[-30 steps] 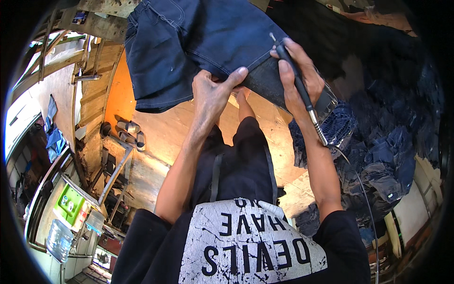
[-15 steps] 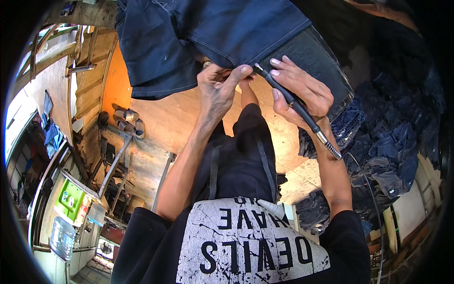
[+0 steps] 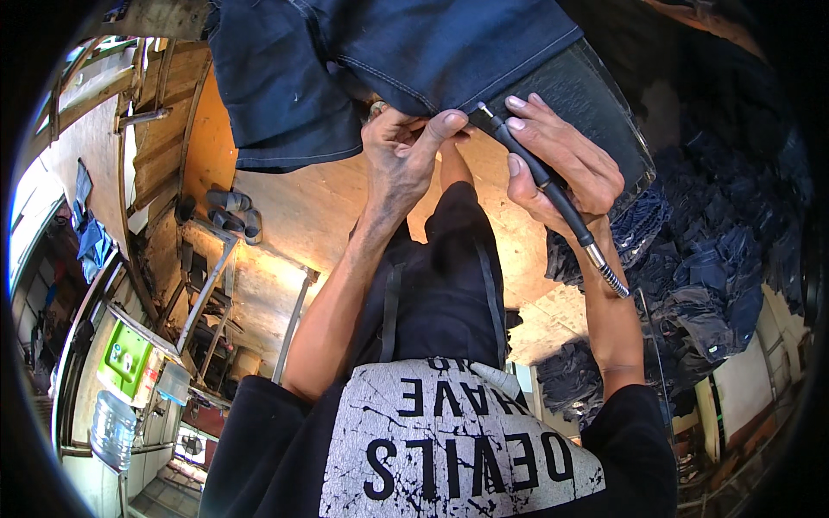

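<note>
Dark navy denim shorts [image 3: 449, 47] with pale stitching lie over a black board [image 3: 596, 104] at the top. My left hand [image 3: 401, 155] is closed at the lower hem, thumb against the fingers, pinching the cloth edge; part of its grip is hidden. My right hand [image 3: 574, 168] holds a slim black rotary handpiece [image 3: 566, 207] like a pen, with a metal spring sleeve at its rear. Its small pale tip is right by the hem, just right of my left thumb; I cannot tell whether it touches the cloth.
A large heap of dark denim garments [image 3: 699, 250] lies at the right, with a thin cable [image 3: 656, 337] in front. Sandals [image 3: 231, 216] rest on the wooden floor at the left, near a metal frame [image 3: 207, 293]. A green tray [image 3: 123, 358] and a water bottle [image 3: 112, 432] are lower left.
My right hand and the handpiece have moved slightly right. The shorts' right hem edge has shifted a little to the right. My left hand keeps its pinch.
</note>
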The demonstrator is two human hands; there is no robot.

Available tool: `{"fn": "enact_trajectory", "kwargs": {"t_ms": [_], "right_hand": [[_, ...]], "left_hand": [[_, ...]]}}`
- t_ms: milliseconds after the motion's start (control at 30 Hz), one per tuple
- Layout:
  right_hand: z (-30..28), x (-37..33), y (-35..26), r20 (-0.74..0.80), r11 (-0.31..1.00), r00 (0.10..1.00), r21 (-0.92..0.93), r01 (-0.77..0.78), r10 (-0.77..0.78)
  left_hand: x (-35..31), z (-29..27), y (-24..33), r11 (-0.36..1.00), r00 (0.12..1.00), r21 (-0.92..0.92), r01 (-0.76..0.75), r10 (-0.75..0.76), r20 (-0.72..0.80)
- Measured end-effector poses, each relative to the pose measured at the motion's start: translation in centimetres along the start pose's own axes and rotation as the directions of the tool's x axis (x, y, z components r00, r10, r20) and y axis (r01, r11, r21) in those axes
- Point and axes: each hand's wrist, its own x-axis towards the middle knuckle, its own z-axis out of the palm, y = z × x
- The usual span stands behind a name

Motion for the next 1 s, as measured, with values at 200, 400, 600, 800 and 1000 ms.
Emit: {"fn": "enact_trajectory", "kwargs": {"t_ms": [200,400,600,800,1000], "right_hand": [[-0.17,-0.02,0.25,-0.018,1.000,1.000,-0.023,-0.008,0.008],[-0.28,-0.19,0.47,-0.040,0.999,0.999,-0.024,-0.021,0.020],[-0.29,-0.18,0.52,-0.077,0.998,0.996,-0.036,-0.051,0.048],[-0.36,-0.16,0.40,-0.111,0.994,0.990,-0.046,-0.094,0.089],[-0.43,0.00,0.26,-0.085,0.996,0.993,-0.038,-0.084,0.081]], "left_hand": [[0.05,-0.20,-0.32,1.000,1.000,-0.001,-0.025,0.025,0.016],[-0.01,-0.48,-0.50,0.999,0.999,0.029,-0.022,0.020,0.051],[0.03,-0.39,-0.40,0.999,0.999,0.034,-0.026,0.024,0.047],[0.02,-0.37,-0.53,1.000,1.000,0.016,-0.002,0.002,0.015],[-0.04,-0.77,-0.49,0.999,0.998,0.028,0.028,-0.030,0.052]]}}
